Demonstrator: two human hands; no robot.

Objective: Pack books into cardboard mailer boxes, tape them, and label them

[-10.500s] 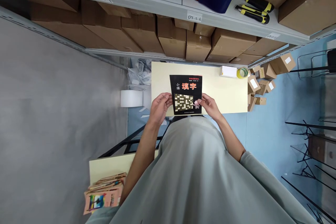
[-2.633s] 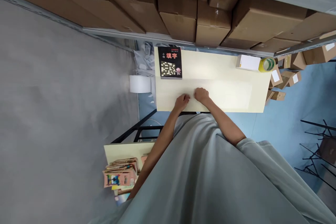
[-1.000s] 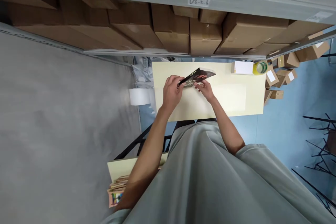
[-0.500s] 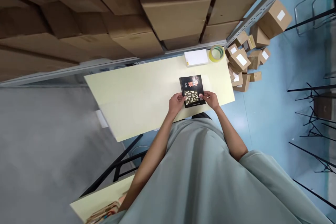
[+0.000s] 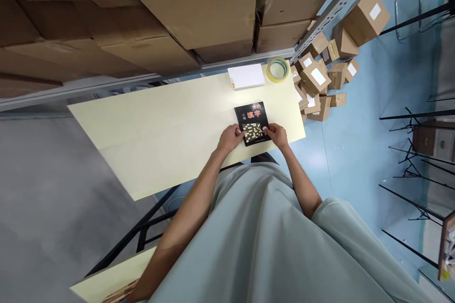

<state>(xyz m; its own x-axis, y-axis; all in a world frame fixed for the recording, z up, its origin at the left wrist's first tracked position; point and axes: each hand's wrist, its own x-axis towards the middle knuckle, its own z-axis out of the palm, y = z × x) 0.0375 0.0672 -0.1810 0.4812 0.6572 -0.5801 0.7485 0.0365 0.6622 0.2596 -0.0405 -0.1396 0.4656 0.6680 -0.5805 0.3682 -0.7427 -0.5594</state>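
Note:
A black book [image 5: 251, 112] with red and white characters and a crossword-like grid on its cover is held over the pale yellow table [image 5: 159, 137]. My left hand [image 5: 231, 138] grips its lower left edge, thumb on the cover. On the opposite edge my right hand [image 5: 277, 134] pinches it, thumb also on top. The fingers under the book are hidden. Beyond the book a flat white box [image 5: 246, 76] lies near the table's far edge, and a roll of tape [image 5: 277, 70] lies to the right of it.
Large cardboard boxes [image 5: 209, 19] fill the shelf beyond the table. Small cartons [image 5: 314, 79] are heaped on the blue floor to the right. Black metal legs stand at far right. A second table [image 5: 117, 272] with brown items is at lower left.
The view has shifted, so table, book and shelf appear further left. Both hands keep their hold on the book, which now looks slightly more turned.

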